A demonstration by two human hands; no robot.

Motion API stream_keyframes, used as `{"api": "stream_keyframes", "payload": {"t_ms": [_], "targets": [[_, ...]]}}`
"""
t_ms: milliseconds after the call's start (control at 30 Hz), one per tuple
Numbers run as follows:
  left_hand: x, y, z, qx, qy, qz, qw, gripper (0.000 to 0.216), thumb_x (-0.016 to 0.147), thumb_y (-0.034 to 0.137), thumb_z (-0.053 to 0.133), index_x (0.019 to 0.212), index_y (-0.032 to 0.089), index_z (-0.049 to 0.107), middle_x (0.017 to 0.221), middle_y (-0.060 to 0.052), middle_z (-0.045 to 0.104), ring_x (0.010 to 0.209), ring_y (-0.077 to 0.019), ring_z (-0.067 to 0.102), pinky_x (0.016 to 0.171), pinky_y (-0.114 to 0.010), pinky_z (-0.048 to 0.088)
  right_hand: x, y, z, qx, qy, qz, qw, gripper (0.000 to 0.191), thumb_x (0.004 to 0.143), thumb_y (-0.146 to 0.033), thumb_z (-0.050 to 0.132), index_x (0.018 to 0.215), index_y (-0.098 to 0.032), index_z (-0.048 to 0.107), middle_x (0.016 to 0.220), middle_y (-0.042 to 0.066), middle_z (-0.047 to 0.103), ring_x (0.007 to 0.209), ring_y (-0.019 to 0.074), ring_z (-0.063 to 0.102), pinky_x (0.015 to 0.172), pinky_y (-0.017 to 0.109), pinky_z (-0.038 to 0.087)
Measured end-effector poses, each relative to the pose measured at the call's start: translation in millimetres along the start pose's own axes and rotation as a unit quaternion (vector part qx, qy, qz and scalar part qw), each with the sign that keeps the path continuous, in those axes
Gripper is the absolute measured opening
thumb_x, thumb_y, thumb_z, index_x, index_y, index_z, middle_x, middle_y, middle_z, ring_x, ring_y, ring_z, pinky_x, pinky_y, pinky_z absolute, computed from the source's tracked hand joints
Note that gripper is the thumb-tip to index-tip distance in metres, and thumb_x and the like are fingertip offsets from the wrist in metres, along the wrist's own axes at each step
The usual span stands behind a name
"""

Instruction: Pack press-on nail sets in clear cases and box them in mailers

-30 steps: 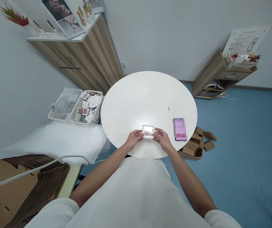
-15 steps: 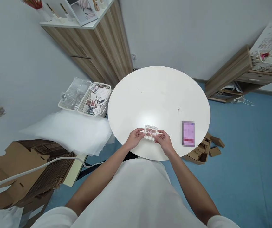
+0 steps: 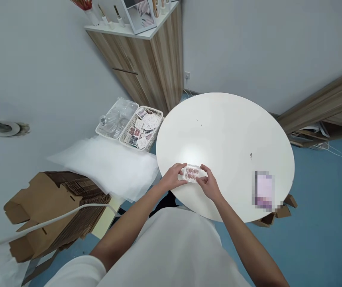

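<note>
A small clear plastic case (image 3: 191, 173) with pink press-on nails inside is held between both hands over the near edge of the round white table (image 3: 225, 131). My left hand (image 3: 173, 177) pinches its left end, fingers curled. My right hand (image 3: 209, 183) grips its right end, fingers closed on it.
A pink phone-like item (image 3: 263, 190), blurred, lies on the table's right. To the left stand two white baskets: one with clear cases (image 3: 117, 118), one with nail packs (image 3: 142, 128). White foam sheets (image 3: 105, 165), flat cardboard boxes (image 3: 54, 207), a wooden cabinet (image 3: 150, 59) and a low shelf (image 3: 323, 111) surround the table.
The view has swung left, so table and case sit further right in frame. The case has tilted from glaring flat to showing the nails. Both hands keep hold.
</note>
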State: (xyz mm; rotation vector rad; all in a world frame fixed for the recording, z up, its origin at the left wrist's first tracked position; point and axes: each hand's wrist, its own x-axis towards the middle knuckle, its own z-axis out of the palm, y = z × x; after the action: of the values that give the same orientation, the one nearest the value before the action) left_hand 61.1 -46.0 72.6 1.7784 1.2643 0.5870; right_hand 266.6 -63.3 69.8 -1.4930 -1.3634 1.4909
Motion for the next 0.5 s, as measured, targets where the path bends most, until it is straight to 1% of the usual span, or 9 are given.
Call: {"api": "stream_keyframes", "payload": {"t_ms": [100,167,267,333,400,500], "targets": [[1,-23,-20,-0.015,0.009,-0.01,1.0,0.068,0.065,0.029,0.068,0.126,0.027,0.037,0.107,-0.005,0.049,0.078,-0.0136,0.055,0.08,-0.036,0.048,17,-6,23,-0.08,-0.032,-0.041,0.995,0.062,0.07,-0.03,0.059,0.127,-0.03,0.033,0.134,0.008,0.033,0.081,0.0148,0.058,0.077,0.038,0.05],[3,-39,-32,-0.028,0.016,-0.022,0.999,0.069,0.065,0.026,0.067,0.127,0.026,0.036,0.108,-0.006,0.05,0.079,-0.0139,0.055,0.08,-0.036,0.048,30,-8,40,-0.119,-0.045,-0.048,0.991,0.069,0.068,-0.027,0.061,0.129,-0.031,0.03,0.137,0.008,0.029,0.083,0.0157,0.058,0.078,0.038,0.05],[11,-62,-47,-0.052,0.046,-0.049,0.996,0.07,0.065,0.022,0.067,0.127,0.023,0.036,0.111,-0.007,0.052,0.082,-0.0153,0.056,0.081,-0.037,0.048,54,-9,66,-0.155,-0.016,-0.037,0.987,0.066,0.069,-0.023,0.059,0.128,-0.03,0.031,0.135,0.008,0.032,0.079,0.0145,0.058,0.078,0.039,0.049],[18,-75,-54,-0.064,0.069,-0.067,0.993,0.063,0.066,0.02,0.066,0.124,0.022,0.04,0.11,-0.007,0.054,0.086,-0.0164,0.057,0.081,-0.036,0.048,72,-10,82,-0.164,0.016,-0.025,0.986,0.061,0.07,-0.022,0.057,0.126,-0.029,0.033,0.131,0.008,0.037,0.076,0.014,0.057,0.078,0.039,0.049],[26,-88,-61,-0.066,0.082,-0.082,0.991,0.055,0.067,0.017,0.063,0.119,0.022,0.045,0.107,-0.006,0.056,0.088,-0.0169,0.056,0.082,-0.035,0.048,90,-11,96,-0.164,0.034,-0.013,0.986,0.06,0.07,-0.023,0.057,0.125,-0.028,0.035,0.129,0.008,0.039,0.076,0.0145,0.057,0.077,0.039,0.049],[41,-103,-72,-0.064,0.095,-0.114,0.987,0.052,0.068,0.014,0.058,0.118,0.021,0.045,0.107,-0.007,0.052,0.09,-0.0171,0.055,0.081,-0.034,0.048,119,-13,113,-0.157,0.044,-0.001,0.987,0.059,0.069,-0.023,0.058,0.124,-0.026,0.036,0.127,0.008,0.041,0.078,0.0155,0.056,0.077,0.038,0.049]]}}
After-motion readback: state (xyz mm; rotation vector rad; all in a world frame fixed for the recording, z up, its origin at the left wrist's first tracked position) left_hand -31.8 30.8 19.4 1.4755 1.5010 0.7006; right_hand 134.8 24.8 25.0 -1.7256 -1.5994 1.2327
